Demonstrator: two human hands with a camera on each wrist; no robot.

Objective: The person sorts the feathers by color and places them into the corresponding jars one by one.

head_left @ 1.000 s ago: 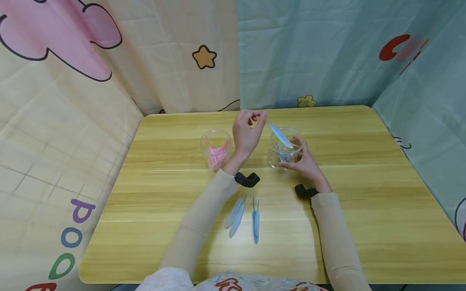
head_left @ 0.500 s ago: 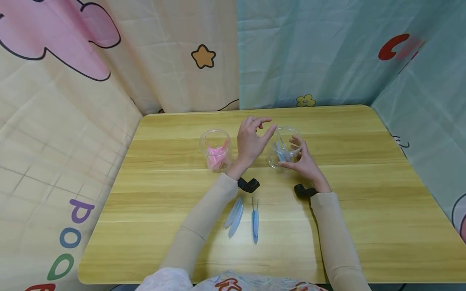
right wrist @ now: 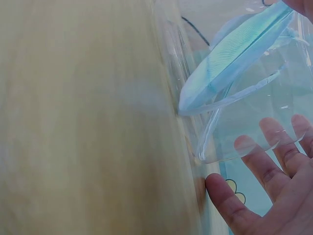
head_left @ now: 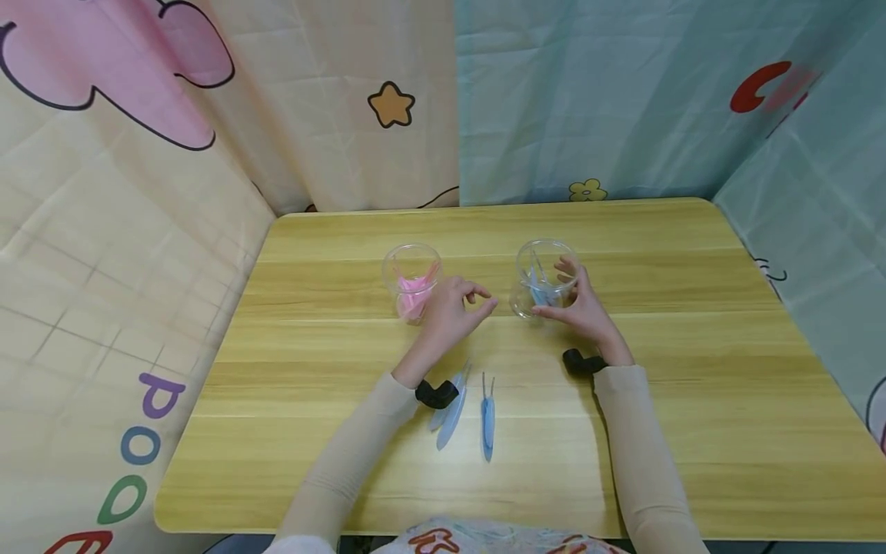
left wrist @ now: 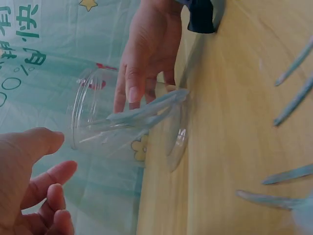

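Observation:
My right hand [head_left: 588, 319] holds a clear plastic cup [head_left: 519, 269] upright on the table, thumb at the near side and fingers round the far side. Several light blue feathers [right wrist: 234, 58] lean inside that cup. My left hand [head_left: 451, 312] hovers between the two cups with its fingers loosely bent; the left wrist view shows nothing between thumb and fingers. Behind it stands a second clear cup [head_left: 386, 265] with pink feathers [head_left: 414, 295] in it. A pair of blue feathers [head_left: 453, 422], partly covered by the left wrist camera, lies beside another pair of blue feathers [head_left: 488, 423].
The wooden table [head_left: 692, 431] has rounded corners. Printed curtains [head_left: 588, 100] rise along its back and both sides. A black camera [head_left: 438, 395] sits on the left wrist, and another black camera [head_left: 583, 362] on the right.
The blue feather pinched by my left hand was let go into the right cup. Then the left hand drew back toward me and to the left. The right hand stays on its cup.

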